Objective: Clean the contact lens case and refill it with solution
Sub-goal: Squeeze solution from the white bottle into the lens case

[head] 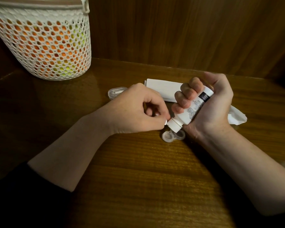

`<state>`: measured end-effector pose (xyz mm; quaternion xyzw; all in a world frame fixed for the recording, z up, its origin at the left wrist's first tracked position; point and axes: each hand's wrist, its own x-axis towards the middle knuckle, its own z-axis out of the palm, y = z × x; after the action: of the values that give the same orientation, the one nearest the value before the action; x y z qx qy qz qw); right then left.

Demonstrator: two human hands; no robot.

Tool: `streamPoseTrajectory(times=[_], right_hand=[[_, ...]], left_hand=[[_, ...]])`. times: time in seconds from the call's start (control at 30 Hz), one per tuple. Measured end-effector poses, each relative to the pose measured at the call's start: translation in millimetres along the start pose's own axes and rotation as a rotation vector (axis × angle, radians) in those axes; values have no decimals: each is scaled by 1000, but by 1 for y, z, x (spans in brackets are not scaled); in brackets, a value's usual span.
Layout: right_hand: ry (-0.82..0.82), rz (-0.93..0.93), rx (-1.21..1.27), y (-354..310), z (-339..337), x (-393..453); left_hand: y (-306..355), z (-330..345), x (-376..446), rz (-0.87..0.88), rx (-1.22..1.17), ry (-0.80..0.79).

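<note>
Wooden table (138, 178), dim light. Mesh basket (44, 43) at far left corner, well apart from the work; orange and yellow-green contents show through the holes, what they are not readable.

Right hand (209, 111) wrapped tight round the white bottle (190, 111), tipped cap-end down and toward the left, likely so the nozzle can aim into the case below. Left hand (138, 111) curled, fingertips pinched at the bottle's cap (175, 125); reads as opening or steadying it. Cannot tell whether the cap is on, loosened or flipped.

White pack (161, 89) lies flat behind both hands, partly covered by them; probably tissues. Crumpled tissue (237, 116) pokes out from behind the right wrist, kept close for wiping, I judge.

Lens case (169, 136) sits on the table directly under the cap, between the wrists. Near well open and looks empty; far well mostly hidden by the cap.

Small clear container (117, 92) behind the left hand, a thin tool inside, half hidden.
</note>
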<state>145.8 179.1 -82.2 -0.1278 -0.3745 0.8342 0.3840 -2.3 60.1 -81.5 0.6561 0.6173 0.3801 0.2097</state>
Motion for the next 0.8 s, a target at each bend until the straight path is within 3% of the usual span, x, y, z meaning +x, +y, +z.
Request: streamPoseTrajectory(times=[0.2,0.47,0.6,0.7,0.8], right_hand=[[32,22,57,-1,-3,2],[245,87,204,-10,-6,7],[250,67,-19,-13,-9,11],[140,68,-316,-13,-11,13],[32,86,-456,-10,-13,12]], left_hand=[[-4,1,2,8,-35,39],[-12,2,6,-49,-98,215],[-14,2,9,-154,-223,360],[-15,3,12,-233,-372,437],[-16,3,13,-307,-498,497]])
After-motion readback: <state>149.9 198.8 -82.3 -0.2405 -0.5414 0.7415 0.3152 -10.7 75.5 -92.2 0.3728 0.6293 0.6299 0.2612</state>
